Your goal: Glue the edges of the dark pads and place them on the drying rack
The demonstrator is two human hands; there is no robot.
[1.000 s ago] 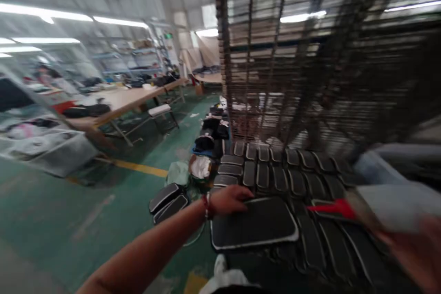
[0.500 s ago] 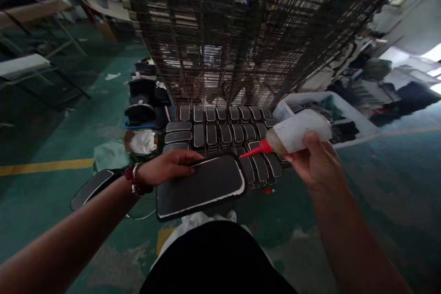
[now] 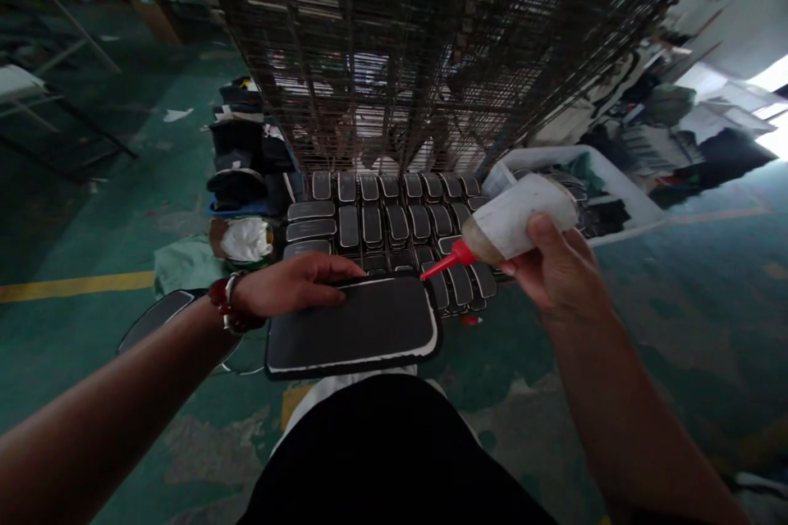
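Note:
My left hand (image 3: 301, 283) grips the far edge of a dark, rounded rectangular panel (image 3: 363, 324), thumb on top and fingers underneath. A white line of what looks like glue runs along the panel's near edge, round its right end and along part of the far edge. My right hand (image 3: 554, 262) is wrapped round a whitish squeeze bottle (image 3: 523, 217) with a red nozzle, tilted down to the left. The nozzle tip (image 3: 424, 276) is at the panel's far right corner; whether it touches, I cannot tell.
Rows of similar white-edged pieces (image 3: 373, 221) lie on a rack below a tall stack of wire racks (image 3: 382, 57). A white bin (image 3: 628, 189) stands to the right. Dark bundles (image 3: 237, 156), an open bag (image 3: 246, 239) and another panel (image 3: 160, 316) are on the left.
The nozzle tip has moved slightly left along the panel's far right corner, with the bottle still held. The panel now looks more level. The whole view has shifted a little.

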